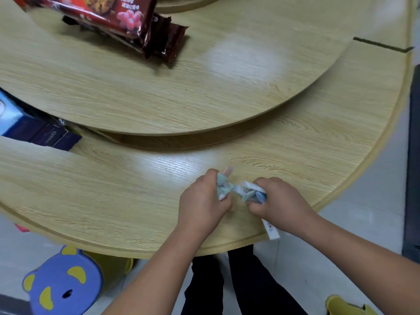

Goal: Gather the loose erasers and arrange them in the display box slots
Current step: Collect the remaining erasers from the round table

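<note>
Head view: left hand [202,206] grip clutches erasers [222,185]; right hand [283,204] likewise; Oreo box [51,137] far-left.

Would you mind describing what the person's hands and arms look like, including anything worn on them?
Both the left hand and the right hand are bare: no gloves, rings or watch show. The forearms are uncovered too, with no sleeve in view down to the frame's lower edge.
</note>
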Tool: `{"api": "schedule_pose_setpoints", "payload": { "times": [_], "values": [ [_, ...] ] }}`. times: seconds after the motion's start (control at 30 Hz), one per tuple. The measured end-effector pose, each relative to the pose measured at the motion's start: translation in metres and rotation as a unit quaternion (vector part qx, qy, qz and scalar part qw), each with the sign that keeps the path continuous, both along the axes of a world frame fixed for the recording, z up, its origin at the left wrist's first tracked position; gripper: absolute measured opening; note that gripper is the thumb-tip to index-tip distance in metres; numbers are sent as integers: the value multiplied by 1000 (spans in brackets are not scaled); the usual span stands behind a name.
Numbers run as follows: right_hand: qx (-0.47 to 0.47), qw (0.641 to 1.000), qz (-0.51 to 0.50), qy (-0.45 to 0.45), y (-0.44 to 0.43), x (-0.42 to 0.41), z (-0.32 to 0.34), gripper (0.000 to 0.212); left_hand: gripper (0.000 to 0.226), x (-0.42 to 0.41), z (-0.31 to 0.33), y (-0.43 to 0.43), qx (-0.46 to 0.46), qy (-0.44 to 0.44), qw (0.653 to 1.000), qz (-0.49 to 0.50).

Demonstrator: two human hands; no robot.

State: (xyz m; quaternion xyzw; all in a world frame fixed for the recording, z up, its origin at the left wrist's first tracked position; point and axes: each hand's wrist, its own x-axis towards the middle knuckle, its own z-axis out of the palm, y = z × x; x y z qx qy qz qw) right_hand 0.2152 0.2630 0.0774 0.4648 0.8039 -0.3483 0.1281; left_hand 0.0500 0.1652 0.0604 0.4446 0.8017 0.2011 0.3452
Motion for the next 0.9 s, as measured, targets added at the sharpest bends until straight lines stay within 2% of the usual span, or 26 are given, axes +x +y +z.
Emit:
{"api": "schedule_pose_setpoints", "payload": {
  "times": [0.17,0.27,0.4,0.53,0.67,0.83,0.9],
  "values": [
    [-13,991,-128,25,19,15,27,19,28,15,30,31,22,-37,998,39],
    [-62,965,-245,67,25,20,35,21,29,27,46,50,24,-54,997,52],
    [-100,931,-333,114,31,26,41,16,28,46,59,74,20,-79,996,35],
    [-149,912,-339,178,48,45,49,5,29,62,69,100,13,-120,992,27],
    [-189,876,-394,206,75,67,41,8,31,80,59,135,-38,-248,965,76],
    [-204,887,-363,199,121,70,-3,5,30,93,6,164,-60,-267,954,122],
    [-170,891,-368,206,133,75,-12,6,29,93,-6,167,-68,-248,956,140]
  ]
}}
